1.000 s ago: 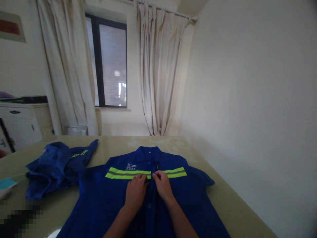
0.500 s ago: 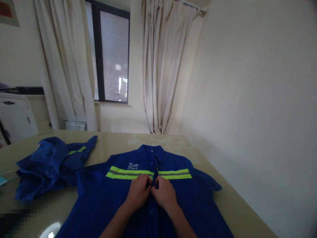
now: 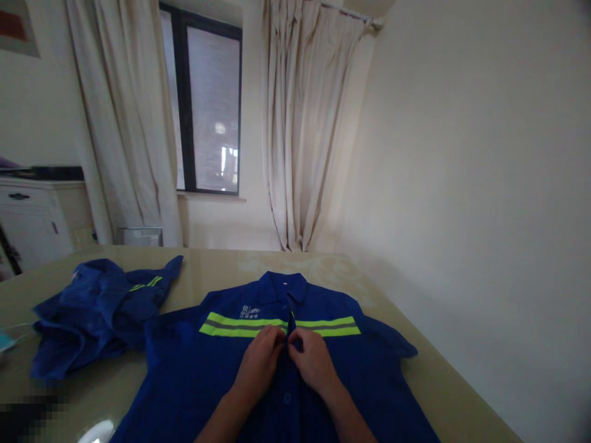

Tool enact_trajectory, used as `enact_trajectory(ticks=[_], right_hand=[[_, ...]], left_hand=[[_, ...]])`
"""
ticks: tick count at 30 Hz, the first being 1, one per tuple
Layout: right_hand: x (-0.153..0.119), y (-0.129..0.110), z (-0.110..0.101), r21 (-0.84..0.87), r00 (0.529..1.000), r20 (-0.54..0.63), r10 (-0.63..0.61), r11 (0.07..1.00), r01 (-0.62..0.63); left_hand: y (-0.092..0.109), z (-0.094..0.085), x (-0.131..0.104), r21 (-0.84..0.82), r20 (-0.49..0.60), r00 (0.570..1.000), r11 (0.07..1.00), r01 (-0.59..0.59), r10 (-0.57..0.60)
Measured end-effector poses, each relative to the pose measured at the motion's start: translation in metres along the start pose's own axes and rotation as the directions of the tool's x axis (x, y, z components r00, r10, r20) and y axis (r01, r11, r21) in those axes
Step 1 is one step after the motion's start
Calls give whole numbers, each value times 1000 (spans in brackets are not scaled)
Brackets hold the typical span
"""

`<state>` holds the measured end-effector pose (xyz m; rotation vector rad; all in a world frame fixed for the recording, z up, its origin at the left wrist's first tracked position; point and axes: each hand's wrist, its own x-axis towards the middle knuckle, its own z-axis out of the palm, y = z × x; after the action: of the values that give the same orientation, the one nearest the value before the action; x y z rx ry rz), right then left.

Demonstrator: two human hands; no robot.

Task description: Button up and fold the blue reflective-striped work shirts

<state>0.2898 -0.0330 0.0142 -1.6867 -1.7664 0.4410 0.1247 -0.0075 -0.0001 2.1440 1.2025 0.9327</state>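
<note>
A blue work shirt [image 3: 364, 375] lies spread front side up on the table, its collar pointing away from me. Across the chest runs a yellow-green reflective band [image 3: 327, 326], with a white printed logo above its left part. My left hand [image 3: 263, 354] pinches the front placket just below the band. Close beside it, my right hand [image 3: 311, 354] is closed on the placket's other edge, thumb and fingertips together. A button [image 3: 287, 398] shows lower on the placket. Whatever sits right between the fingertips is hidden.
A second blue garment [image 3: 101, 307] with yellow-green stripes lies crumpled on the table [image 3: 443, 375] at the left. A light blue item [image 3: 6, 340] with a thin cord is at the left edge. Beyond stand a white cabinet [image 3: 32, 215], curtains [image 3: 305, 123] and a wall [image 3: 471, 154].
Both hands stay at the same part of the placket, with small finger shifts; the right hand has moved slightly to the right. The view has shifted slightly.
</note>
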Motion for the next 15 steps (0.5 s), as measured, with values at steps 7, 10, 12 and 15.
enact_trajectory(ticks=[7,10,12,15], right_hand=[[4,1,3,138,1000,15,5,990,-7],[2,-1,4,92,999,-28,21,996,-18],[0,-3,5,53,998,-50,29,998,-27],[-2,-6,4,35,999,-44,29,999,-28]], left_hand=[[15,-9,-2,51,12,999,998,39,-40],[14,-9,-2,59,19,999,997,50,-51],[11,-9,-2,41,16,998,997,58,-59],[7,-9,-2,-11,7,998,997,70,-70]])
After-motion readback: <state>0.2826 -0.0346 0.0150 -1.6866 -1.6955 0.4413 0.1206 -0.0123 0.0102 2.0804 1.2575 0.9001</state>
